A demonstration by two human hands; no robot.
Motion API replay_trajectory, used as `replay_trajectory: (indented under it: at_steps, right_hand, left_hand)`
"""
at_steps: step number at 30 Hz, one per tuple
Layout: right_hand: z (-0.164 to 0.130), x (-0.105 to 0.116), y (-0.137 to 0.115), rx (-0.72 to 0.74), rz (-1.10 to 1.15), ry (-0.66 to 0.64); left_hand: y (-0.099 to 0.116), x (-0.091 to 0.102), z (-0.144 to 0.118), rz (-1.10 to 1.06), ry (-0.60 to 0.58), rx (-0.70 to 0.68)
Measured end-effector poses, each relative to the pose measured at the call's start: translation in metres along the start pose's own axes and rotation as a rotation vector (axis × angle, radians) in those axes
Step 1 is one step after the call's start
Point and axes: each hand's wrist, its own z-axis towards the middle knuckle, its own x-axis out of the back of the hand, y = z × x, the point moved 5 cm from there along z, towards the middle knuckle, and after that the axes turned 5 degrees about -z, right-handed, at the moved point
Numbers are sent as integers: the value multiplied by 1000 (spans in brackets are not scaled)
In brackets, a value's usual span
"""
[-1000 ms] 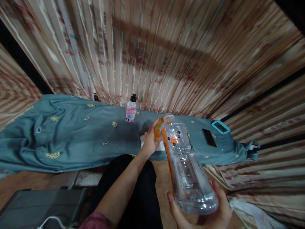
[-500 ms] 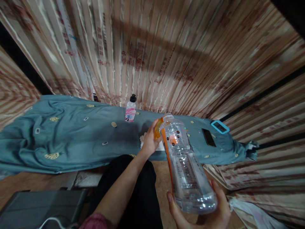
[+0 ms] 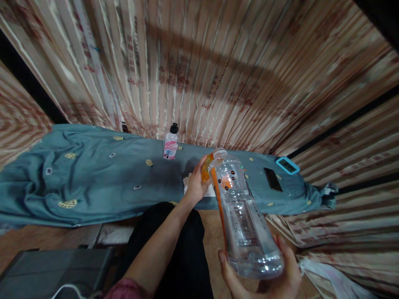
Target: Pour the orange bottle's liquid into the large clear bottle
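cradling the big clear bottle [image 3: 246, 224] by its base in the right hand [image 3: 264, 278], fingers wrapped round it, tilted so the neck meets the left hand [image 3: 196, 185] pinching the orange cap [image 3: 206, 168], above the teal cloth [image 3: 93, 174].

A teal cloth [image 3: 93, 182] with small printed motifs covered the counter. A small bottle [image 3: 171, 143] with a black cap and pink label stood upright at the cloth's 12 o'clock edge. A dark phone [image 3: 273, 179] lay flat toward 3 o'clock, a blue-framed timer [image 3: 288, 165] just beyond it. Striped curtain [image 3: 218, 70] hung behind.
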Motion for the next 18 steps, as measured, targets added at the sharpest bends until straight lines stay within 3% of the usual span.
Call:
replay_trajectory:
  at_steps: [10,15,18]
  right_hand:
    - [-1,-1,5,10,10,13]
    - [1,-1,4,247,3,10]
    - [1,0,4,62,6,27]
  left_hand:
    - [0,0,0,32,-16,-13]
    - [2,1,0,45,-13,8]
    - [3,2,0,35,-7,6]
